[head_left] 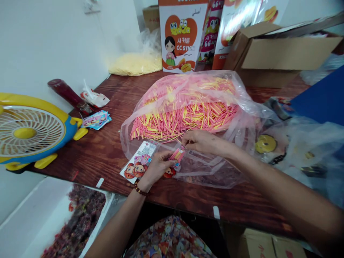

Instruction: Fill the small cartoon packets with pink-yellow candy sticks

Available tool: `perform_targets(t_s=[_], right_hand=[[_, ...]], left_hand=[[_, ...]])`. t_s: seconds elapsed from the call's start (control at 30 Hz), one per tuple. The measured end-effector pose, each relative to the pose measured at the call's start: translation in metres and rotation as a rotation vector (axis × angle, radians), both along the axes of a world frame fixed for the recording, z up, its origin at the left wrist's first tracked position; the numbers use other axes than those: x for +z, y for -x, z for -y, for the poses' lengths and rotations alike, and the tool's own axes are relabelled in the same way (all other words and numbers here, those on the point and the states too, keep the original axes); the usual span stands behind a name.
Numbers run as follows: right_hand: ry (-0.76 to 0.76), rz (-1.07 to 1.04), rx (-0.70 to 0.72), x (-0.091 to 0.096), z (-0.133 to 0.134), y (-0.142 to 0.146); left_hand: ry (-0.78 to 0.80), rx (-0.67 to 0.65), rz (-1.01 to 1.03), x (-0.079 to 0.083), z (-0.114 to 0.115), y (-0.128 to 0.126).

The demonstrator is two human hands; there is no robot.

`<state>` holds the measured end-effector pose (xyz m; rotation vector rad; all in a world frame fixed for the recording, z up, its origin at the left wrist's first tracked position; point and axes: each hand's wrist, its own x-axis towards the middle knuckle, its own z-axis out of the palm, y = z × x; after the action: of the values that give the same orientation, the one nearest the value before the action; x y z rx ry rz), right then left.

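My left hand [158, 165] is closed around a small printed packet [177, 154] with pink and yellow sticks showing in it. At the packet's upper end, the fingers of my right hand [200, 142] are pinched together; what lies between their tips is hidden. Under and beside my left hand are flat printed packets [139, 163] with a red-haired cartoon figure. Just beyond both hands, a heap of thin pink and yellow sticks [185, 114] lies in a large clear plastic bag [206, 175], spread open toward me.
A yellow and blue fan [34, 129] stands at left, near a dark red bottle [67, 94] and blue packets [96, 119]. Behind are a printed carton [182, 36], a bag of yellow material [135, 64] and an open cardboard box [282, 53]. A white foam bin [34, 204] is below left.
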<state>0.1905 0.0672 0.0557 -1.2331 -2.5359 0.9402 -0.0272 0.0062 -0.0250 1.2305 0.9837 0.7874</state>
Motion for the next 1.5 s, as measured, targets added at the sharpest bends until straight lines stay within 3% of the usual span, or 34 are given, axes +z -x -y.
perform_targets(t_s=[0.23, 0.5, 0.73, 0.83, 1.0, 1.1, 1.2, 1.33, 1.43, 1.5], right_hand=[[-0.013, -0.206, 0.047, -0.017, -0.001, -0.003], [-0.006, -0.409, -0.176, -0.022, 0.003, -0.002], [0.424, -1.062, -0.572, -0.02, -0.001, 0.01], [0.544, -1.217, -0.66, -0.017, -0.003, 0.012], [0.434, -0.977, -0.612, -0.028, 0.008, 0.004], [0.427, -0.731, -0.492, -0.048, 0.021, 0.002], [0.382, -0.585, -0.408, -0.07, 0.027, 0.005], [0.2, -0.389, -0.387, -0.086, 0.02, 0.009], [0.117, -0.222, -0.368, -0.088, 0.016, 0.008], [0.072, -0.148, -0.397, -0.088, 0.014, 0.004]], left_hand=[[0.138, 0.007, 0.063, -0.009, -0.001, 0.003], [0.221, 0.052, 0.126, -0.004, -0.001, 0.0], [0.244, 0.062, 0.158, 0.001, 0.003, -0.003], [0.23, 0.087, 0.148, 0.005, 0.005, -0.003], [0.187, 0.185, 0.114, 0.005, 0.007, 0.006], [0.136, 0.237, 0.062, 0.0, 0.005, 0.009], [0.039, 0.179, -0.057, -0.005, 0.001, 0.005], [-0.273, 0.171, -0.374, -0.011, 0.002, -0.003], [-0.554, 0.264, -0.66, -0.016, 0.01, -0.005], [-0.652, 0.256, -0.774, -0.02, 0.017, -0.004]])
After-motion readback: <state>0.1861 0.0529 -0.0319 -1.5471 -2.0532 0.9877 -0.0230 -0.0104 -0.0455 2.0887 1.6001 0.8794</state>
